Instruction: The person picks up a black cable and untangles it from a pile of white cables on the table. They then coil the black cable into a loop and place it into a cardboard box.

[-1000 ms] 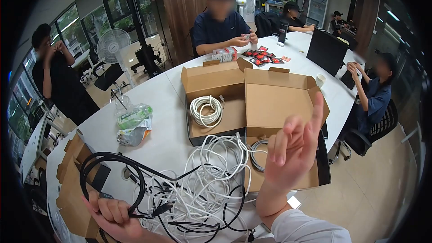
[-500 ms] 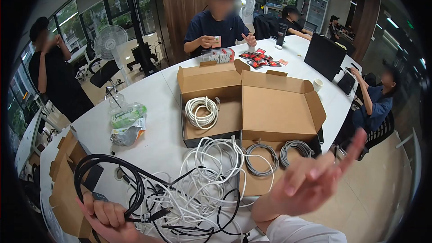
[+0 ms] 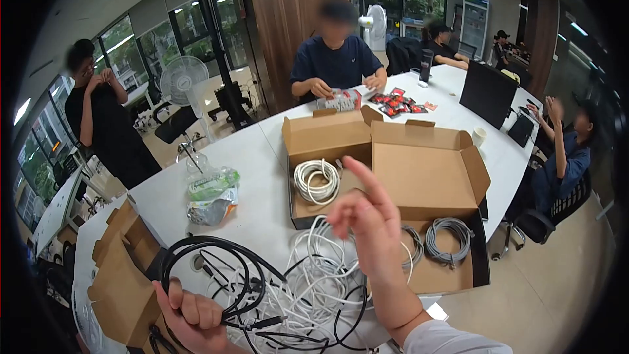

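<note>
My left hand (image 3: 196,318) is closed round a coiled black cable (image 3: 219,249), whose loops stand above the fingers at the lower left. Raised over the boxes, my right hand (image 3: 370,223) has its index finger stretched out and the others loosely bent, with nothing in it. Beneath and between the hands lies a tangle of white and black cables (image 3: 314,275). A white coil (image 3: 316,181) rests in the left open cardboard box (image 3: 331,139). Two grey coils lie in the right box (image 3: 419,170); the nearer-right grey coil (image 3: 449,241) shows fully, the other is partly behind my right wrist.
Crumpled plastic packs (image 3: 213,196) lie on the white table (image 3: 255,170). Another open box (image 3: 124,282) stands at lower left. Across the table a person (image 3: 336,59) handles a small box near red packets (image 3: 398,101). A monitor (image 3: 488,94) and cup (image 3: 479,136) are at right.
My right hand has moved left from the box's right edge and risen over the boxes. The view has shifted, and my left hand still holds the black cable. The person across has lowered their hands.
</note>
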The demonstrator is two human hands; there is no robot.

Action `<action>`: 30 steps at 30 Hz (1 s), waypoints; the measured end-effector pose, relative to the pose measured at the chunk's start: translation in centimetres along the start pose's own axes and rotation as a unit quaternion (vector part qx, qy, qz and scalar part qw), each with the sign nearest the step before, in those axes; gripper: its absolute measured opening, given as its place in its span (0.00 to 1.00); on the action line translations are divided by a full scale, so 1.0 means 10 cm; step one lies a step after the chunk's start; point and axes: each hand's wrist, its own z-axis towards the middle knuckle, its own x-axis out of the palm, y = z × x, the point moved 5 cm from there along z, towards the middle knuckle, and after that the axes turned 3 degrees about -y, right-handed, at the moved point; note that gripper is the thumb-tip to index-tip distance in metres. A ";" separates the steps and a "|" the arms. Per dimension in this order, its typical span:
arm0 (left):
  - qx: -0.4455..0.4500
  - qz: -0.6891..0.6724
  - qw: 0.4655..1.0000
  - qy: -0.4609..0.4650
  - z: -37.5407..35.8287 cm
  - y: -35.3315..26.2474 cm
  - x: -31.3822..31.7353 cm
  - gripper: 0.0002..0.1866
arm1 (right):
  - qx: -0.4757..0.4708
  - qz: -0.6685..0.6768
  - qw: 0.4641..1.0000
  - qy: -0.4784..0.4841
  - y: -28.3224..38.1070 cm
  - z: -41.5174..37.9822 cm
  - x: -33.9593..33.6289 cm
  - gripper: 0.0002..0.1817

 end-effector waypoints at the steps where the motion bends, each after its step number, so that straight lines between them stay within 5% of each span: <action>1: -0.008 0.020 0.999 0.029 -0.02 0.03 0.02 0.18 | -0.031 -0.076 0.996 0.029 0.01 -0.03 0.08 0.30; 4: -0.017 0.082 0.996 0.007 -0.13 0.13 -0.05 0.23 | -0.096 -0.192 0.967 0.136 0.07 -0.12 0.45 0.32; 8: -0.068 0.194 0.978 -0.031 -0.26 0.26 -0.14 0.28 | -0.043 -0.210 0.919 0.330 -0.06 -0.25 0.71 0.34; 12: 0.024 0.256 0.963 0.084 -0.25 0.18 0.10 0.29 | 0.199 -0.186 0.908 0.319 -0.25 -0.27 0.61 0.27; 17: -0.037 0.162 0.975 0.150 -0.24 0.19 0.16 0.30 | -0.002 -0.288 0.933 0.217 -0.18 -0.17 0.62 0.26; 20: -0.048 0.127 0.966 0.219 -0.28 0.20 0.16 0.31 | 0.015 -0.179 0.943 0.281 -0.25 -0.19 0.68 0.27; 24: -0.038 0.098 0.941 0.321 -0.25 0.22 0.34 0.33 | 0.261 -0.017 0.839 0.477 -0.40 -0.41 0.76 0.12; 26: -0.006 0.069 0.931 0.358 -0.16 0.24 0.43 0.31 | 0.270 0.073 0.840 0.465 -0.37 -0.46 0.79 0.10; 28: 0.069 0.066 0.962 0.255 -0.27 0.24 0.20 0.29 | 0.339 0.102 0.804 0.478 -0.36 -0.52 0.79 0.10; 30: 0.036 0.074 0.968 0.236 -0.30 0.25 0.09 0.25 | 0.327 0.105 0.802 0.489 -0.37 -0.54 0.78 0.12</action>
